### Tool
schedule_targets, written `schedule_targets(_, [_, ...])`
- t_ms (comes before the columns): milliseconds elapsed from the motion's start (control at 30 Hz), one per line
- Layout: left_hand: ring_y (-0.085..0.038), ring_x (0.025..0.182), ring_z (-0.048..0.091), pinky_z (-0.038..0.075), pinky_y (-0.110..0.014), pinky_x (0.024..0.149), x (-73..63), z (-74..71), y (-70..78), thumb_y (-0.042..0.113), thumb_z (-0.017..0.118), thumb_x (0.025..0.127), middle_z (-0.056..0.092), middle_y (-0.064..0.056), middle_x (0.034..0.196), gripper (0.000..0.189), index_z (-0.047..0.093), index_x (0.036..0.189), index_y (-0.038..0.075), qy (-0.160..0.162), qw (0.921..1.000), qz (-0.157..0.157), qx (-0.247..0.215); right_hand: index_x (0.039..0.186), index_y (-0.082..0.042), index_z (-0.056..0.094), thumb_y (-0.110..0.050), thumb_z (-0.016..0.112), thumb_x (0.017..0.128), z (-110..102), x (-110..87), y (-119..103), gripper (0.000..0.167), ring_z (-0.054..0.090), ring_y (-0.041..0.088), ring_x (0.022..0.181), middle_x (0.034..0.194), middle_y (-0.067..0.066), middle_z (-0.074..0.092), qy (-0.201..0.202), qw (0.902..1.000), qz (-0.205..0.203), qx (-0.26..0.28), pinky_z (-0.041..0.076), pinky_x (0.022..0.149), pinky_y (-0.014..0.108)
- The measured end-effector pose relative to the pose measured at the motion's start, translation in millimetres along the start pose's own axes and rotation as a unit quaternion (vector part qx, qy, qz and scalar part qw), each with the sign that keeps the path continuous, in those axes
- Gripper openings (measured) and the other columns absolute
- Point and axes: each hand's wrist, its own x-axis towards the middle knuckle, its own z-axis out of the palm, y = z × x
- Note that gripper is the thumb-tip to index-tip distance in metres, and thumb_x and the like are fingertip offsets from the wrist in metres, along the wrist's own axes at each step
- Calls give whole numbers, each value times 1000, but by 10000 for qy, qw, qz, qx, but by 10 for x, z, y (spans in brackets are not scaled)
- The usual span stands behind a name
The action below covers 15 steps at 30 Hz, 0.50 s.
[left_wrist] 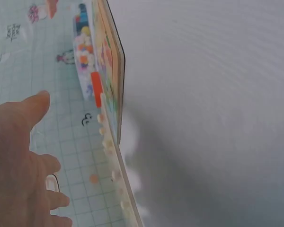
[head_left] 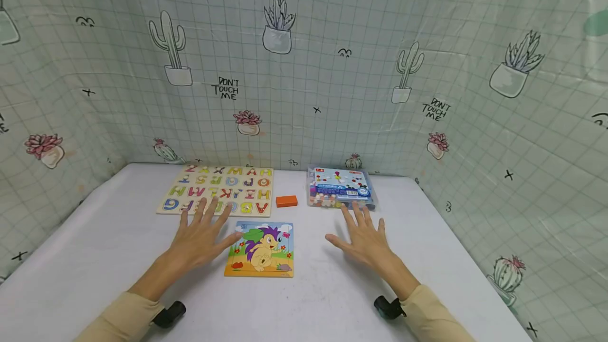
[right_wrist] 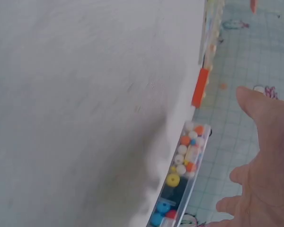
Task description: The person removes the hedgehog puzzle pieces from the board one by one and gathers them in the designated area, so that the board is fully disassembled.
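My left hand (head_left: 197, 239) hovers with fingers spread, its fingertips over the near edge of a wooden alphabet puzzle board (head_left: 220, 186). Its thumb is close to a hedgehog picture puzzle (head_left: 261, 251) that lies flat on the table. Spread fingers also mark my right hand (head_left: 363, 239), held above the table just in front of a clear plastic case (head_left: 339, 186) of colourful beads. In the right wrist view, beads (right_wrist: 182, 156) show through the side of that case. Between board and case lies a small orange block (head_left: 286, 201). Neither hand holds anything.
All the things stand on a white table (head_left: 323, 300). A grid-patterned cloth (head_left: 304, 78) with cactus drawings hangs behind the table and along its sides. A black wrist strap (head_left: 169, 314) is on the left arm, another black strap (head_left: 389, 307) on the right.
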Motion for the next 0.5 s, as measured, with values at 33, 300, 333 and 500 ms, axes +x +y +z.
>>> schedule_targets(33, [-50, 149, 6, 3, -75, 114, 9, 5, 12, 60, 53, 92, 14, -25, 162, 81, 31, 154, 11, -7, 10000, 27, 4, 158, -19, 18, -73, 47, 88, 4, 12, -27, 93, 9, 41, 152, 165, 15, 12, -8, 10000, -20, 31, 6, 112, 77])
schedule_targets(300, [-50, 148, 11, 8, -72, 116, 72, 44, 114, 55, 57, 92, 19, -24, 161, 79, 34, 152, 9, 52, 9994, 318, 90, 158, -20, 21, -65, 52, 91, 18, 98, -273, 86, 16, 42, 151, 165, 13, 17, -52, 9992, -236, 332, 15, 113, 75])
schedule_targets(333, [-50, 148, 12, 9, -72, 116, 80, 50, 124, 54, 58, 92, 21, -24, 161, 78, 36, 152, 9, 79, 9992, 365, 106, 158, -20, 22, -64, 53, 91, 19, 110, -303, 85, 17, 41, 151, 165, 13, 18, -65, 9990, -263, 358, 17, 113, 74])
schedule_targets(500, [-50, 147, 17, 13, -73, 115, 109, 80, 173, 51, 62, 91, 25, -25, 159, 76, 40, 149, 7, -47, 9980, 625, 100, 156, -17, 27, -57, 58, 92, 45, 166, -432, 82, 26, 37, 149, 162, 13, 27, -113, 9978, -404, 511, 27, 111, 71])
